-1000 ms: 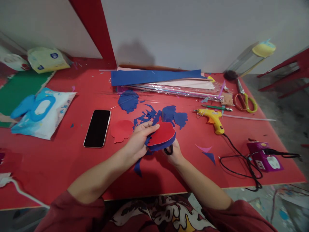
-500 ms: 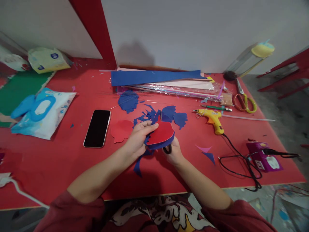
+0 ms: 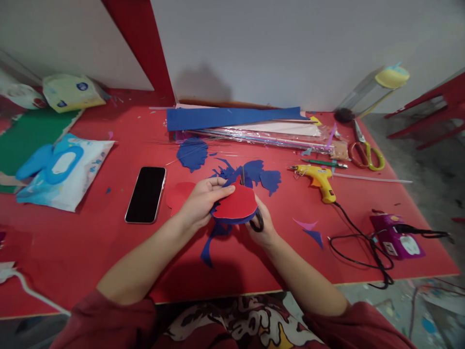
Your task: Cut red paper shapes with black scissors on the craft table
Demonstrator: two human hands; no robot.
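My left hand [image 3: 199, 202] pinches a red paper cut-out [image 3: 235, 205] laid over a blue sheet [image 3: 222, 222], holding both above the red table [image 3: 90, 242]. My right hand [image 3: 264, 227] is closed round the black handles of a pair of scissors [image 3: 257, 222], whose blade pokes up behind the red shape. A long blue strip [image 3: 208, 248] hangs down from the cut edge. Blue paper scraps [image 3: 254, 173] lie just beyond my hands, and another red cut-out [image 3: 178, 195] lies to the left, partly behind my left hand.
A black phone [image 3: 146, 194] lies left of my hands. A yellow glue gun [image 3: 318, 179] with its black cord [image 3: 363, 242], a purple box [image 3: 395, 238] and yellow-handled scissors [image 3: 366, 151] are on the right. Wipes packs [image 3: 61, 169] lie at left; blue paper and wrapped sheets [image 3: 236, 118] at the back.
My hands have turned the red and blue paper slightly and shifted it a little left. The scissors handle has come more into sight at the right of the shape.
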